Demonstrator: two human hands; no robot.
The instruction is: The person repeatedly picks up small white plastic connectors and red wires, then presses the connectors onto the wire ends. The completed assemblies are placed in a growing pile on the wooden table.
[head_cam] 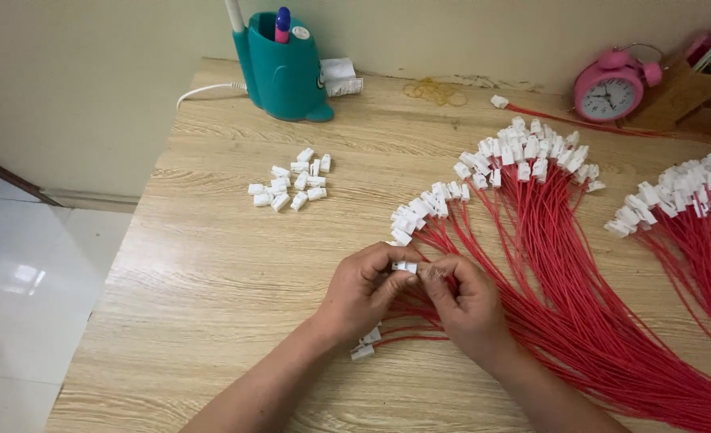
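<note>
Both hands meet just below the middle of the frame, fingertips pinched together on one small white connector (405,266) — the left hand (363,290) curls around it from the left side, thumb and forefinger closed on the plastic, while the right hand (466,301) presses in from the right with its fingers bent tight against the same piece. How the red wire enters the connector is hidden behind the fingers. Beneath and to the right of the hands a thick fan of red wires (580,305) spreads across the wooden table (211,273), running from the lower right corner up toward the centre, each wire ending in a white plug; those plugs form an arc (524,156) above the hands. A second bundle of red wires with white ends (684,200) lies at the right edge, apart from the first. A few wired plugs (365,345) poke out under the left wrist. Well to the upper left of the hands sits a loose pile of white connectors (291,183) with no wires. At the top of the frame stands a teal holder (279,68) with a pen — a pink alarm clock (612,88) stands at the upper right, and some rubber bands (434,90) lie between them.
</note>
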